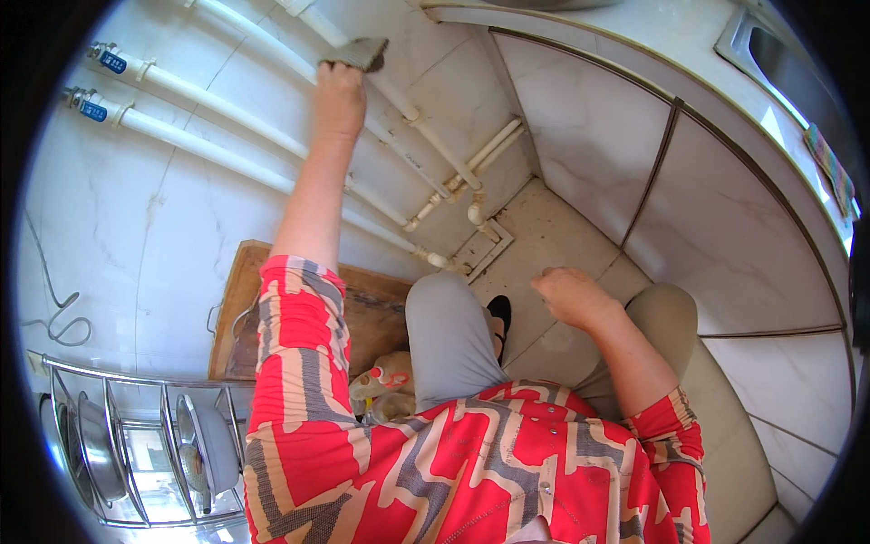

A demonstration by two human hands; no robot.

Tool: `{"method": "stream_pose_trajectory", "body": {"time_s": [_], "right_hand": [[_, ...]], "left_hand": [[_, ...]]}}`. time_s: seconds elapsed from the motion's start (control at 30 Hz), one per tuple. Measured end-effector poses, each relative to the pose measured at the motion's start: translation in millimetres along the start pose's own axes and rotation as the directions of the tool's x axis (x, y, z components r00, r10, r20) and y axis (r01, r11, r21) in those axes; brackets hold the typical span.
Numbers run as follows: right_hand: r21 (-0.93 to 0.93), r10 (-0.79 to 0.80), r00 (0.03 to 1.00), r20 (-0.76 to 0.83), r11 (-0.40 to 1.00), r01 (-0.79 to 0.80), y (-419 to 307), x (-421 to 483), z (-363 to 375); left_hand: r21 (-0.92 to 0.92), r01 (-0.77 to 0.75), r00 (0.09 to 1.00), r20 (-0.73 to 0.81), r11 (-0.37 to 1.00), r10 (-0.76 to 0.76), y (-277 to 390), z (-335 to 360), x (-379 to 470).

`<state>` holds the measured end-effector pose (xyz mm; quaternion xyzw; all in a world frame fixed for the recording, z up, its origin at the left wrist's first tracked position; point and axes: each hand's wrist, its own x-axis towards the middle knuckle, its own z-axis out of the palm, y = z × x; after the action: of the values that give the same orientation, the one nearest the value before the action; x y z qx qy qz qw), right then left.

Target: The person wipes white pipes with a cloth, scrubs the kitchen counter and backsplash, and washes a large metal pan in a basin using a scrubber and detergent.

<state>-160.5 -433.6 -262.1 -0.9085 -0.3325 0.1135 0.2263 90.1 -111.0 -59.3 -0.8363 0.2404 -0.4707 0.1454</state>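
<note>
My left hand [343, 98] is raised at the upper middle, its fingers closed on a grey-green cloth [360, 54]. The cloth lies against a white wall pipe [391, 92], one of several that run down the tiled wall to the floor corner. Over my right knee hangs my right hand [571, 292], its fingers curled; whether it holds anything cannot be told. Two of the pipes at the upper left carry valves with blue handles [93, 111].
A wooden board [234, 299] leans on the wall beside my left knee, with plastic bottles [384, 381] near it. A metal rack [143, 384] with pans stands lower left. Tiled cabinet panels [584, 115] and a counter with a sink [761, 54] line the right.
</note>
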Motion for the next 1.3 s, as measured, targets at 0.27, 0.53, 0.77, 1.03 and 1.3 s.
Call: {"method": "stream_pose_trajectory", "body": {"time_s": [0.27,0.53,0.77,1.03,1.3], "right_hand": [[-0.002,-0.048,0.998,-0.046,0.999,0.048,6.2,0.8,8.0],[-0.007,0.005,1.0,-0.008,1.0,-0.005,6.9,1.9,5.5],[-0.023,0.023,0.999,0.045,0.999,-0.022,-0.5,5.6,2.6],[-0.042,0.013,0.998,0.06,0.999,-0.01,0.5,10.7,4.5],[-0.041,0.002,0.999,0.054,0.999,0.0,6.6,9.9,12.5]], "left_hand": [[-0.218,0.121,0.963,0.264,0.968,-0.061,54.5,57.5,-85.1],[-0.107,0.14,0.99,-0.005,0.984,-0.141,15.9,3.3,-11.9],[-0.168,0.096,0.992,0.095,0.981,-0.081,20.6,20.9,-48.4],[-0.303,0.199,0.925,0.371,0.932,-0.077,60.2,36.9,-71.8],[-0.04,0.162,0.973,-0.163,0.986,-0.166,-3.0,-30.7,60.1]]}}
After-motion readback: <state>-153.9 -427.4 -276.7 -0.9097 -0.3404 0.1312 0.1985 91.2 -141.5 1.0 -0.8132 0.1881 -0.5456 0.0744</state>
